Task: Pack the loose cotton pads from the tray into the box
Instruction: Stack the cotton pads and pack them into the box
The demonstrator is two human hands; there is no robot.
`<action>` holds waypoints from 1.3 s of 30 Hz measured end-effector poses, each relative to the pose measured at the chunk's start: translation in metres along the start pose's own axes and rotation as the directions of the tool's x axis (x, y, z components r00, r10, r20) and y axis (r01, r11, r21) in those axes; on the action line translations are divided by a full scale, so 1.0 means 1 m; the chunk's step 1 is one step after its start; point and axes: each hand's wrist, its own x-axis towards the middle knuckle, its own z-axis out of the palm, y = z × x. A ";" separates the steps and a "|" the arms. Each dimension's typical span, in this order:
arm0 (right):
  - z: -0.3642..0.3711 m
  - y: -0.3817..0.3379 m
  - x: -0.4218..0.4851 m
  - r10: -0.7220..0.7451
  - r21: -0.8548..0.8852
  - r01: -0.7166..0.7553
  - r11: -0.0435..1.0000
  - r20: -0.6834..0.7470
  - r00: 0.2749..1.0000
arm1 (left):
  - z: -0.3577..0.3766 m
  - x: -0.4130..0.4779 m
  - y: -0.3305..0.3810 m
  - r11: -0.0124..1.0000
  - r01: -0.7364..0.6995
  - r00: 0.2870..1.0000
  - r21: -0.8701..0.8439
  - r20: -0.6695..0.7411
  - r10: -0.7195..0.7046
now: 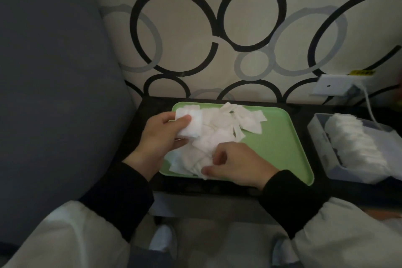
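Near edge of tray [282, 148]: right hand [237, 165] curls into the loose cotton pads [208, 137], pinching one free. Farther left, left hand [158, 135] grips a gathered stack [191, 124], likely collecting. Box [322, 148] on bench [302, 113] right, part-filled.

Item: one view, head-worn, wide-angle lens. Station: above the green tray [276, 143], on its near side, close. Facing: forward and steeply down; tray sits just below frame centre. Coverage: patterned wall [239, 17] beyond the tray, box [317, 128] to its right, grey-blue cushion [54, 72] to its left, black sleeves [121, 191] nearer than it, low in frame.
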 end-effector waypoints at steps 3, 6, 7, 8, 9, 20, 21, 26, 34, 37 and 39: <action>0.018 -0.005 0.002 -0.037 -0.178 0.037 0.983 0.002 0.999 | -0.004 0.001 0.001 1.000 -0.003 1.000 -0.001 0.012 0.003; 0.021 -0.003 0.004 -0.071 -0.179 0.068 0.981 -0.011 0.997 | -0.005 0.002 0.001 1.000 -0.004 1.000 0.012 0.031 0.003; 0.019 0.000 0.005 -0.073 -0.145 0.072 0.987 -0.005 0.997 | -0.006 0.003 0.001 1.000 -0.006 1.000 0.010 0.030 0.006; 0.017 0.002 0.005 -0.080 -0.116 0.081 0.990 0.012 0.997 | -0.007 0.003 0.002 1.000 -0.008 1.000 0.003 0.026 0.008; 0.014 0.004 0.005 -0.093 -0.095 0.095 0.991 0.026 0.995 | -0.007 0.004 0.001 1.000 -0.013 1.000 -0.001 0.022 0.013; -0.043 0.029 0.000 0.063 0.618 0.025 0.786 -0.120 0.991 | -0.001 0.001 -0.007 0.995 -0.025 0.996 0.098 0.084 0.017; -0.045 0.029 -0.001 0.067 0.685 0.029 0.728 -0.113 0.991 | 0.001 0.001 -0.009 0.993 -0.022 0.995 0.117 0.100 0.010; -0.047 0.021 -0.003 -0.032 0.826 0.046 0.562 -0.035 0.999 | 0.019 -0.004 -0.012 0.985 -0.016 0.977 0.171 0.211 -0.021; -0.051 0.018 -0.001 0.022 0.719 0.107 0.686 -0.168 0.986 | 0.040 -0.013 -0.009 0.985 -0.032 0.928 0.167 0.371 -0.033; -0.052 0.019 -0.001 0.035 0.675 0.099 0.731 -0.182 0.983 | 0.039 -0.013 -0.010 0.982 -0.040 0.920 0.186 0.391 -0.037; -0.052 0.019 0.000 0.042 0.659 0.093 0.746 -0.187 0.981 | 0.039 -0.013 -0.010 0.981 -0.037 0.918 0.192 0.394 -0.043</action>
